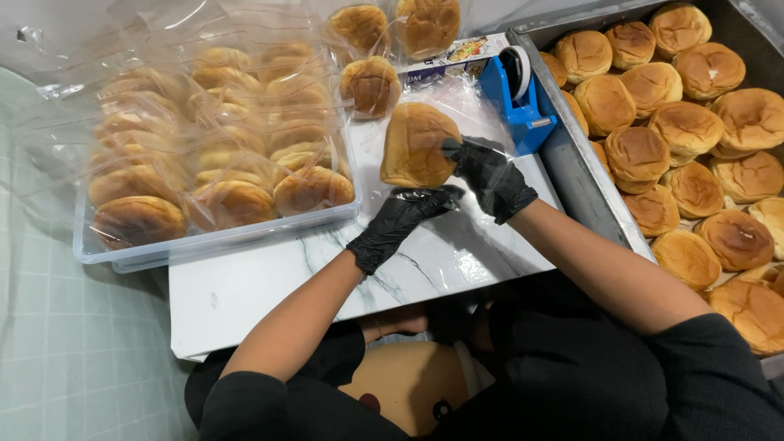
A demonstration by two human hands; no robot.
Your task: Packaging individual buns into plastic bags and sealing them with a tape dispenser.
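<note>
Both gloved hands grip one bagged bun [415, 145] held on edge over the marble board [269, 273] — the right hand [490, 175] pinches its right side, the left hand [400, 219] gathers the clear film beneath, probably to fold it shut. The blue tape dispenser [516, 102] sits just beside, in easy reach; a clear tub [220, 237] of wrapped buns lies left, a tray [584, 175] of bare buns right
</note>
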